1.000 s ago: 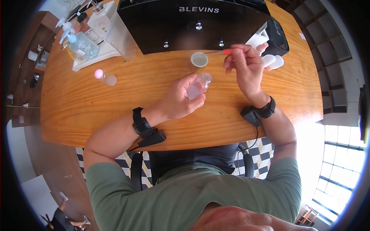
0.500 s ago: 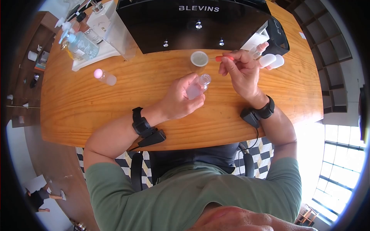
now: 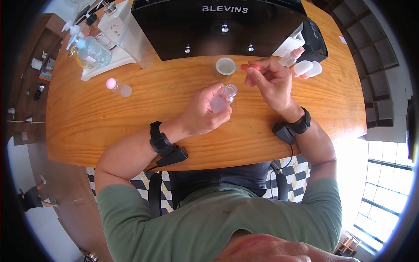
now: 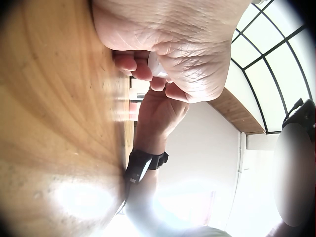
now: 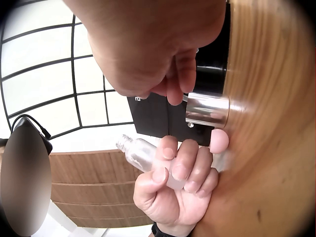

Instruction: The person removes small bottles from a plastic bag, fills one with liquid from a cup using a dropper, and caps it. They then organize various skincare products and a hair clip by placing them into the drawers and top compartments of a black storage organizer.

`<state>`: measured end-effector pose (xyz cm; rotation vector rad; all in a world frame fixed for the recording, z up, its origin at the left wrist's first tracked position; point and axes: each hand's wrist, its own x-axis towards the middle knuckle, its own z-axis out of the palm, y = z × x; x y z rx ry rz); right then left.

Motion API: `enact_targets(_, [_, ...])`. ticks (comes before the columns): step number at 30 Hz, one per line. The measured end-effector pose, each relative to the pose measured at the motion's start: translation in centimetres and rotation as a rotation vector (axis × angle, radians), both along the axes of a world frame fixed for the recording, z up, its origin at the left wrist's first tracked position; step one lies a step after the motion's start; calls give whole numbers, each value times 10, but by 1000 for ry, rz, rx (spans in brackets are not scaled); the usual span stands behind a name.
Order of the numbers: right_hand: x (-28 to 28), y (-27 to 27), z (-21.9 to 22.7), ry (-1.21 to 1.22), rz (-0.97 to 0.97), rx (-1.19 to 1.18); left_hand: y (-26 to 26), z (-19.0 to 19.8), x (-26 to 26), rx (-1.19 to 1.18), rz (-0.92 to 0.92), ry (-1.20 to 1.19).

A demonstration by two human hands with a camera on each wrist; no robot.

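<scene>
The left hand (image 3: 204, 111) grips a small clear bottle (image 3: 221, 100) with no cap, its neck tilted up and to the right; in the right wrist view the fingers wrap round the bottle (image 5: 141, 154). Between thumb and fingers the right hand (image 3: 274, 84) pinches a thin stick with a red handle (image 3: 250, 67), which points left toward a round cup (image 3: 225, 67). Whether its tip is inside the cup cannot be told. In the right wrist view the cup (image 5: 207, 109) looks shiny and silver, just beyond the right hand (image 5: 158, 54).
A pink-capped bottle (image 3: 119, 87) lies on the wooden table (image 3: 87, 126) at the left. Pump bottles stand on a white tray (image 3: 98, 72) behind it. A black drawer box (image 3: 209, 37) spans the back; a spray bottle (image 3: 291, 56) and white-topped bottles (image 3: 303, 68) stand at the right.
The right hand has lowered and shifted left with the red-handled stick, closer to the cup. The left hand's bottle has tilted slightly.
</scene>
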<state>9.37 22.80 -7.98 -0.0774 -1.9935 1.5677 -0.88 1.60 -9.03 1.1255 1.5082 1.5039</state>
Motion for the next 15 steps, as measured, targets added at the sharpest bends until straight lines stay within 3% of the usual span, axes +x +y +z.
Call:
enact_targets(4, [1,4,-1,-33,8,-3,0,1,0,3,-14,-19])
enact_targets(6, [3,10,-5,-91,93,147,-1,1,-1,-7,-19,-23])
enact_targets(15, [-1,-2,2,-31,29,23,0,2,1,1,-6,-17])
